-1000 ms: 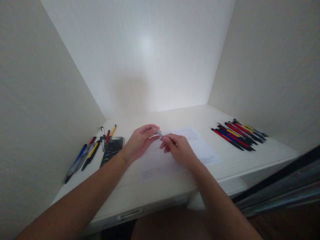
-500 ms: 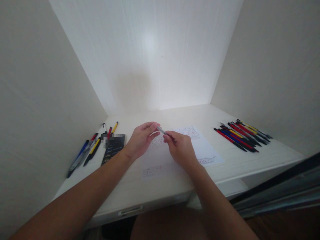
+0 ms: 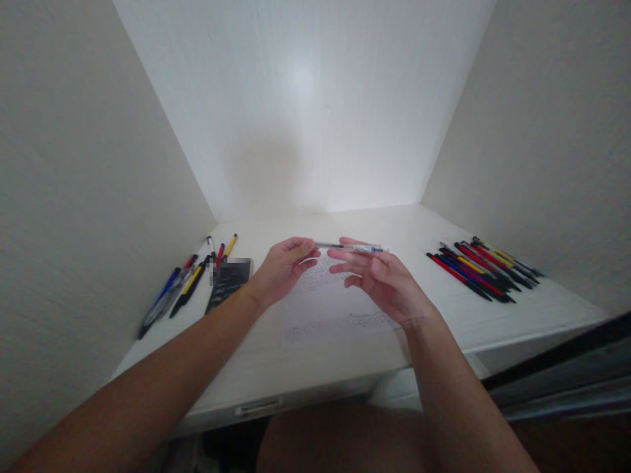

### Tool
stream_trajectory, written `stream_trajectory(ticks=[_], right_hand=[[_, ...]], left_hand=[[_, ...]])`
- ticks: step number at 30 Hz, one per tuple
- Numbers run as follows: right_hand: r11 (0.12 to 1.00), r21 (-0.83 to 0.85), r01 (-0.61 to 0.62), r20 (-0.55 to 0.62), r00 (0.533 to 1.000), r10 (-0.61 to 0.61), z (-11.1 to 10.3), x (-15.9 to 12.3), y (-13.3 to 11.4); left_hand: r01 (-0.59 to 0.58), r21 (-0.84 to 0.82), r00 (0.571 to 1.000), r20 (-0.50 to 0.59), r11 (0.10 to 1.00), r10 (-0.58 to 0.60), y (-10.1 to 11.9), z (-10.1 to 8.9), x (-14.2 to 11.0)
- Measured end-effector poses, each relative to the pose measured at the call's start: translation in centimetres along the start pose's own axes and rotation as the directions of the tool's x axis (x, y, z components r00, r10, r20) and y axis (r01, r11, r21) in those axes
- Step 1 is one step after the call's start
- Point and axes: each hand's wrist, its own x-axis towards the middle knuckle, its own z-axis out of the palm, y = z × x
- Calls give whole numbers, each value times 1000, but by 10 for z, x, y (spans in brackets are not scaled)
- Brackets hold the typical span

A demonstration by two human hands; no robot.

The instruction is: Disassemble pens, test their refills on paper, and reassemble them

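A clear-barrelled pen lies level between my two hands, above a sheet of paper covered with scribbles. My left hand pinches the pen's left end with its fingertips. My right hand is turned palm-up, its fingers stretched out, and the pen rests across the fingertips. Both hands hover over the middle of the white desk.
A row of several red, blue, yellow and black pens lies at the right of the desk. More pens lie at the left beside a dark phone. White walls close in on the left, back and right.
My right hand has turned from a knuckles-up grip on the pen to palm-up with fingers stretched. The pen has swung from slanted to level. The view has drifted slightly.
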Motion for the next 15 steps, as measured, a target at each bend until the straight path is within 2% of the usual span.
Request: stream_trajectory(ticks=[3, 5, 8, 10, 12, 14, 15], right_hand=[[998, -28, 58, -164, 984, -61, 7, 3, 3], [990, -139, 27, -276, 959, -65, 14, 9, 11], [974, -224, -44, -361, 932, -41, 16, 14, 21], [982, -169, -88, -371, 929, 20, 13, 15, 23], [987, -72, -140, -305, 946, 112, 10, 14, 23], [984, -48, -173, -215, 964, 159, 10, 13, 22], [981, -94, -167, -190, 971, 147, 10, 12, 23]], left_hand=[[21, 81, 996, 84, 997, -28, 0, 5, -4], [21, 155, 988, 148, 988, -44, 0, 6, -4], [-26, 354, 980, 195, 935, -47, 0, -3, 0], [-87, 556, 973, 224, 826, -48, -1, -15, 5], [-155, 724, 960, 271, 673, -70, -1, -28, 7], [-221, 814, 929, 343, 537, -138, -2, -35, 5], [-256, 836, 908, 380, 484, -176, -1, -36, 4]])
